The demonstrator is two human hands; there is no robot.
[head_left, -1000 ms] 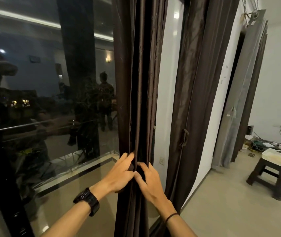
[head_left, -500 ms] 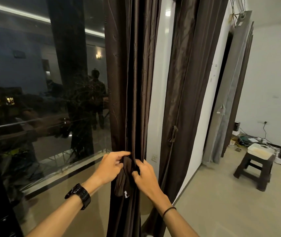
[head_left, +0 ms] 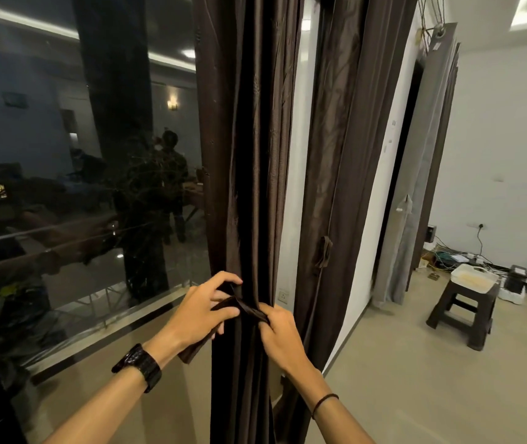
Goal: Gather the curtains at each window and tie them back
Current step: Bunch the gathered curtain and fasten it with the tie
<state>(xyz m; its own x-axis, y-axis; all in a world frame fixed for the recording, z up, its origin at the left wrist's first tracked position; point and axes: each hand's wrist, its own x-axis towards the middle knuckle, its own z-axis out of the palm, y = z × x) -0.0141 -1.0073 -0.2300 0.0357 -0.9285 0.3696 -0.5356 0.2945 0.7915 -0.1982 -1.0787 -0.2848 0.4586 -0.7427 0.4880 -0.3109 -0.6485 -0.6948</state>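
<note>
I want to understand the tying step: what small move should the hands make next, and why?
Probably pull the tie-back strap snug. It already crosses the gathered curtain, the left hand and right hand each hold an end, and the crossing looks loose.

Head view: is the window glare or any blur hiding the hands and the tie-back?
Head view: the dark window glass mirrors room lights and figures, but only left of the work. Left hand, right hand and tie-back strap are sharp and evenly lit against the gathered curtain; wide-angle bending shows at the edges.
</note>
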